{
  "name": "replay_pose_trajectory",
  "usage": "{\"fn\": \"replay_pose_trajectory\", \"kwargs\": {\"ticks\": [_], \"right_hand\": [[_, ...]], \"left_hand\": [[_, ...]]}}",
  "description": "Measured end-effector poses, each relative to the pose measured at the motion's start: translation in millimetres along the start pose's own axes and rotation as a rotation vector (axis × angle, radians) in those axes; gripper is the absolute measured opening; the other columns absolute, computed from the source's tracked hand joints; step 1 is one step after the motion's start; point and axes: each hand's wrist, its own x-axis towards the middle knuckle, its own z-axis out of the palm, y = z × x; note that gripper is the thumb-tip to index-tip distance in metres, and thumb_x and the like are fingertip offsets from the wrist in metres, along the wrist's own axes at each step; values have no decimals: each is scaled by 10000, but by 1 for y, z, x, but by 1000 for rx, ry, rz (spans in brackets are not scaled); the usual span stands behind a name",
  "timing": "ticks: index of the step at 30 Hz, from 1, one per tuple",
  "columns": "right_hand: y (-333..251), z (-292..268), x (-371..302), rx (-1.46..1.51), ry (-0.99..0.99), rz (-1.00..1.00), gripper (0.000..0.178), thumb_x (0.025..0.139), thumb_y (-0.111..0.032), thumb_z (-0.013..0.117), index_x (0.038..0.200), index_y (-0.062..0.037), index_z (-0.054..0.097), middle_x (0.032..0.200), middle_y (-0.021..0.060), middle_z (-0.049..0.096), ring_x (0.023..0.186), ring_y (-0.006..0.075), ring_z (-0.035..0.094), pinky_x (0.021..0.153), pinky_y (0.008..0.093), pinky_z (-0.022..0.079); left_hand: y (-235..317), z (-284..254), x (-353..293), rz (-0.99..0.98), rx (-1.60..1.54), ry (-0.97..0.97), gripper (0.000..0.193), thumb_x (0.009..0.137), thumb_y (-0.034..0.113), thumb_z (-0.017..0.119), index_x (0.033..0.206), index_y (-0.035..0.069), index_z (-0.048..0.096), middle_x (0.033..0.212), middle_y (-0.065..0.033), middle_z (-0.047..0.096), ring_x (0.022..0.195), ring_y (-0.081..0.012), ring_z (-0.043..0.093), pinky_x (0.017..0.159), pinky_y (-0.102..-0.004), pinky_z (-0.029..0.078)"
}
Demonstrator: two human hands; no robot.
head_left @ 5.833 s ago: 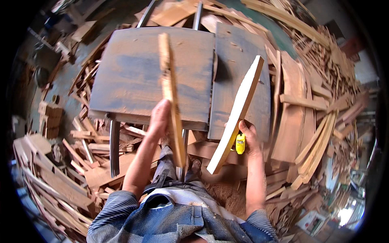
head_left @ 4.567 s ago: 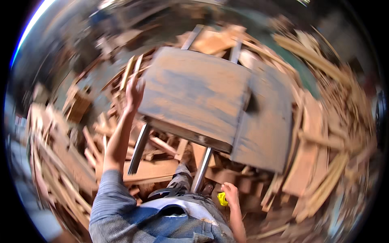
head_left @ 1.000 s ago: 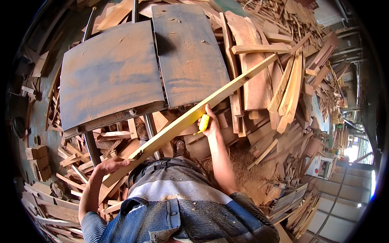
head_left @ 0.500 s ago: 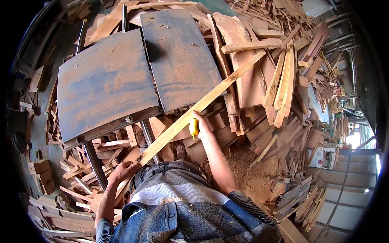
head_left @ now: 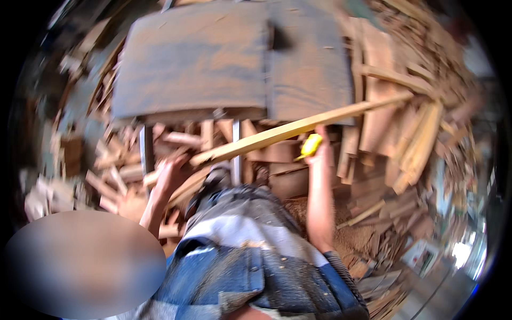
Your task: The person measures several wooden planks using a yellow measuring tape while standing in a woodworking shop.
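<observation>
From the head view, I'm seeing a long wooden strip (head_left: 266, 137) slanting along the near side of the dusty metal table (head_left: 192, 64), one end reaching past the table's right edge; whether it's touching the table, I'm not able to tell. The left hand (head_left: 172, 173), nearer than the table's front edge, is gripping the strip toward its lower end. The right hand (head_left: 322, 152), in front of the table's right part, is curling around a yellow tape measure (head_left: 311, 144), its thumb apparently bearing against the strip. I'm judging the wood stiff and fairly light, its sawn faces probably giving good grip but threatening splinters. Holding it at two well-spread spots, as these hands are doing, is looking soundest. I'm reading no brand, label or lettering through the blur.
</observation>
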Motion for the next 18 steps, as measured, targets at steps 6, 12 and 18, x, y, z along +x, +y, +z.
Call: {"fn": "replay_pose_trajectory", "kwargs": {"ticks": [6, 12, 18], "right_hand": [[-31, -3, -6, -101, -43, -31, 411, 864, -520, 820, 913, -145, 659, 642, 6, 665, 491, 192, 647, 410, 309, 528], [-47, -8, 5, -134, -9, -60, 363, 875, -517, 813, 896, -195, 645, 666, -5, 658, 538, 190, 663, 465, 335, 542], [-36, -3, 12, -166, -49, -28, 283, 939, -472, 750, 914, -210, 647, 691, -15, 686, 543, 162, 667, 451, 336, 547]], "left_hand": [[-5, -15, 0, 26, -38, 126, 418, 732, 371, 904, 945, 50, 743, 839, -97, 700, 813, -322, 718, 702, -398, 577], [-6, -17, 1, -36, -78, -25, 427, 787, 432, 867, 895, 43, 728, 805, -143, 720, 769, -339, 720, 693, -432, 569], [-15, -8, 5, -146, -197, -424, 595, 772, 551, 849, 1019, 20, 748, 841, -211, 730, 802, -388, 726, 718, -457, 565]]}}
